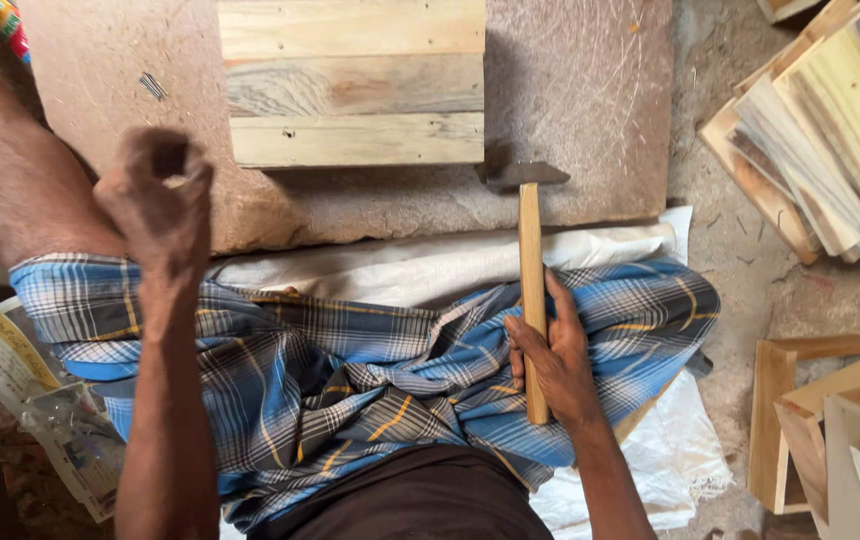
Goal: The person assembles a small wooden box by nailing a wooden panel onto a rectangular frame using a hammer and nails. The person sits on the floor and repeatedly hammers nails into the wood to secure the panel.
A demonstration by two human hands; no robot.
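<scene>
- While I sit cross-legged behind the flat stone slab (590, 100), my right hand (555, 365) is wrapped shut around the wooden handle of the hammer (530, 260), gripping it low, near the butt end.
- The hammer's dark metal head lies on the slab, just beside the right corner of the plank panel (355, 85), which lies flat on the slab ahead of me.
- My left hand (155, 200) hangs in the air above my left knee, fingers curled in with the thumb meeting the fingertips; it looks like a pinch, but I cannot tell whether anything small sits in it.
- A few loose nails (153, 86) lie on the slab left of the panel, well apart from both hands.
- Risks as I judge them: a low grip gives reach but less control, so a swing could glance off and dent the planks or bend a nail.
- If my left fingers steady something near the strike point, a stray blow would catch them.
- The panel lies loose, so a hard hit could make it skid on the stone.
- Stacked boards (820, 130) to my right crowd the back-swing.
</scene>
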